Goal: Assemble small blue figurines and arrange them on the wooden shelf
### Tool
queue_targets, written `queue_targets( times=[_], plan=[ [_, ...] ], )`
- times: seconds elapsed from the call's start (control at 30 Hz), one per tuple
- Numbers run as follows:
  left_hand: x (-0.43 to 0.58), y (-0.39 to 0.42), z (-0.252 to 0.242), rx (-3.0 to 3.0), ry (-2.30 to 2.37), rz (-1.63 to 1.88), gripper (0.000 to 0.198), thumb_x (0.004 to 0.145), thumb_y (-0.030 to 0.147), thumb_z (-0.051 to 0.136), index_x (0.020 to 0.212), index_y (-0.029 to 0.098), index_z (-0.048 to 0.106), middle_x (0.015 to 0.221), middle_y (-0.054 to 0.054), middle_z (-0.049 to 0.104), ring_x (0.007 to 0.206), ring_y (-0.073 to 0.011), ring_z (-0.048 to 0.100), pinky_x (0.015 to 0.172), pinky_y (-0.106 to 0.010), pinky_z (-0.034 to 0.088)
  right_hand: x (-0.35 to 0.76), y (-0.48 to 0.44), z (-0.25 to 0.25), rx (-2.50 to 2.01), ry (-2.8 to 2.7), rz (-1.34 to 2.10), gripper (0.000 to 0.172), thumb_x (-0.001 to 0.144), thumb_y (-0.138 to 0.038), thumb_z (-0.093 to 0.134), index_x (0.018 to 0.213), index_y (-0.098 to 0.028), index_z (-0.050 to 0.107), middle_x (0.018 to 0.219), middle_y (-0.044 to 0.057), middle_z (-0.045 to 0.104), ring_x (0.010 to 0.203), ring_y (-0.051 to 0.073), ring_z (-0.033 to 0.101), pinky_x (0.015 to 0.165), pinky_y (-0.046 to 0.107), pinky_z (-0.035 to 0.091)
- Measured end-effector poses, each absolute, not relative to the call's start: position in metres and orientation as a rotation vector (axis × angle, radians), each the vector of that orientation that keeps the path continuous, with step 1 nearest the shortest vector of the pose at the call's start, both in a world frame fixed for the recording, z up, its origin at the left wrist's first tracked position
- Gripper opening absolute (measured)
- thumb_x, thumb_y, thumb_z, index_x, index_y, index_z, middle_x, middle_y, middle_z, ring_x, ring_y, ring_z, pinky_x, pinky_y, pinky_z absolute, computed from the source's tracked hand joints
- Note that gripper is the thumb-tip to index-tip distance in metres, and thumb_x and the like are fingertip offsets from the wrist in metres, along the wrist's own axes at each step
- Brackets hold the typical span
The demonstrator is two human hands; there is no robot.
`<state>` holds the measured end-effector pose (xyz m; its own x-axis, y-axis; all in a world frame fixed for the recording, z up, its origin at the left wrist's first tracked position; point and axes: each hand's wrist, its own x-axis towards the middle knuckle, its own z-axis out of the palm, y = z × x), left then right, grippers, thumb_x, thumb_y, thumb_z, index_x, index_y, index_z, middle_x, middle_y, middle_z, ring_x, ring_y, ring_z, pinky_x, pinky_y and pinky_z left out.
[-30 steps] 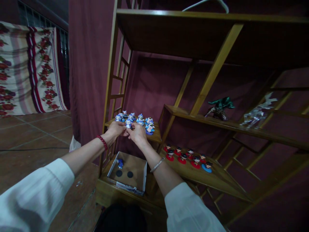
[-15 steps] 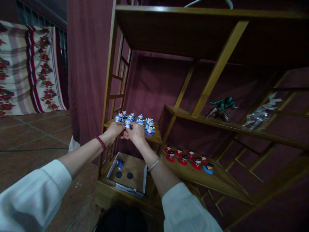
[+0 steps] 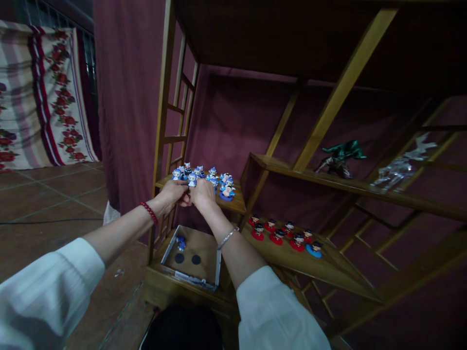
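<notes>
A shop-like display corner is suggested. Figurines (image 3: pixel 213 176) are ranged on a wooden shelf (image 3: pixel 328 272) backed by maroon drapes (image 3: pixel 233 121); a floral cloth (image 3: pixel 44 97) is hung far left.

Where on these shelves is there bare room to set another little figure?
Bare wood lies on the lower shelf in front and right of the red figures, and in the box beside its black discs. The small shelf of blue figures is crowded.

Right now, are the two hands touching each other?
Touching. Head view: left hand and right hand meet with no gap, just before the blue figurines.
</notes>
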<state>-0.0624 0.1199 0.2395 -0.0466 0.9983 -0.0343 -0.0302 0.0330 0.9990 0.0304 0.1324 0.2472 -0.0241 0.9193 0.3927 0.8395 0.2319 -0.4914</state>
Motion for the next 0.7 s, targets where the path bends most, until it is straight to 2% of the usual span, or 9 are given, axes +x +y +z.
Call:
queue_targets(
  times=[0.13, 0.27, 0.43, 0.57, 0.7],
  plan=[
    [-0.062, 0.123, 0.234, 1.172, 1.212, 1.220, 0.050, 0.080, 0.008, 0.041, 0.130, 0.003, 0.035, 0.031, 0.003, 0.047, 0.032, -0.0154, 0.052, 0.035, -0.021, 0.042, 0.029, 0.135, 0.249, -1.691, -1.861, 0.142, 0.011, 0.072, -0.019, 0.058, 0.076, -0.017, 0.068, 0.063, 0.008, 0.067, 0.066, 0.019, 0.065, 0.059, 0.024, 0.049],
    [-0.062, 0.122, 0.232, 1.184, 1.206, 1.228, 0.051, 0.080, 0.006, 0.038, 0.131, 0.005, 0.034, 0.030, 0.004, 0.045, 0.030, -0.0136, 0.050, 0.035, -0.020, 0.042, 0.028, 0.138, 0.246, -1.674, -1.901, 0.205, 0.015, 0.075, -0.018, 0.055, 0.070, -0.015, 0.068, 0.049, 0.006, 0.063, 0.052, 0.016, 0.063, 0.053, 0.022, 0.049],
    [-0.064, 0.119, 0.229, 1.179, 1.191, 1.274, 0.050, 0.081, 0.005, 0.037, 0.130, 0.005, 0.036, 0.030, 0.005, 0.044, 0.028, -0.0105, 0.044, 0.036, -0.019, 0.042, 0.029, 0.134, 0.241, -1.652, -1.876, 0.214, 0.020, 0.080, -0.019, 0.048, 0.074, -0.011, 0.065, 0.056, 0.009, 0.066, 0.051, 0.014, 0.062, 0.051, 0.020, 0.048],
    [-0.067, 0.118, 0.221, 1.204, 1.165, 1.308, 0.046, 0.083, 0.008, 0.035, 0.128, 0.006, 0.038, 0.032, 0.005, 0.044, 0.031, -0.0105, 0.047, 0.038, -0.020, 0.043, 0.030, 0.126, 0.238, -1.590, -1.873, 0.292, 0.021, 0.083, -0.020, 0.043, 0.082, -0.009, 0.061, 0.061, 0.009, 0.067, 0.049, 0.013, 0.062, 0.046, 0.018, 0.047],
    [-0.070, 0.114, 0.214, 1.218, 1.179, 1.327, 0.046, 0.083, 0.008, 0.036, 0.129, 0.007, 0.036, 0.037, 0.005, 0.047, 0.034, -0.0102, 0.049, 0.039, -0.020, 0.043, 0.031, 0.116, 0.231, -1.521, -1.868, 0.219, 0.019, 0.084, -0.021, 0.046, 0.095, -0.009, 0.056, 0.070, 0.010, 0.068, 0.060, 0.015, 0.066, 0.061, 0.022, 0.051]
  ],
)
